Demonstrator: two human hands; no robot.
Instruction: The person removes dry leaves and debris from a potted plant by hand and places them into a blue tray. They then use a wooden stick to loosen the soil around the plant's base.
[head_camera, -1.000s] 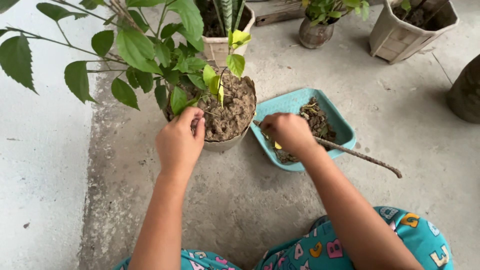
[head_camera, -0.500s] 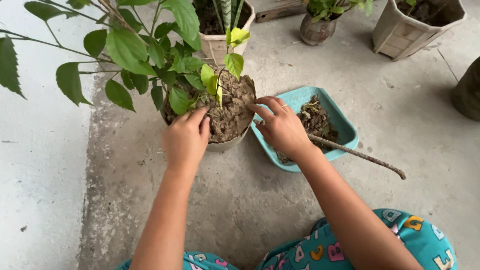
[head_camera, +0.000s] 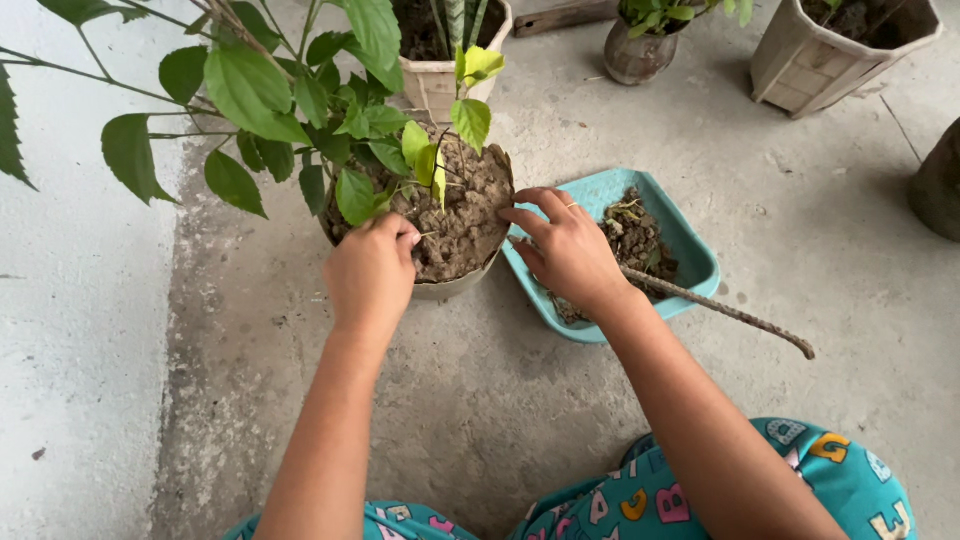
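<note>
The left hand (head_camera: 372, 272) has its grip curled shut over the near rim of the soil-filled pot (head_camera: 455, 285), fingertips pressed into the lumpy brown soil (head_camera: 462, 215) at the base of the leafy plant (head_camera: 300, 100); whether it pinches a stem or only earth cannot be made out. The right hand (head_camera: 570, 250) has its grip open, fingers spread flat, a ring on one finger, the fingertips touching the pot's right rim and soil while the palm hovers over the turquoise tray (head_camera: 690, 255). The pot stands on the concrete floor (head_camera: 480, 400), between the two hands, just beside the tray. The tray holds a heap of clods and bits of root, partly hidden by the right hand. A rough metal rod (head_camera: 735, 317) lies slanted across the tray's right edge onto the floor; its far end vanishes under the wrist. Along the floor's far edge stand other pots, cut off by the frame. Patterned teal trousers (head_camera: 840, 480) show at the near edge.
</note>
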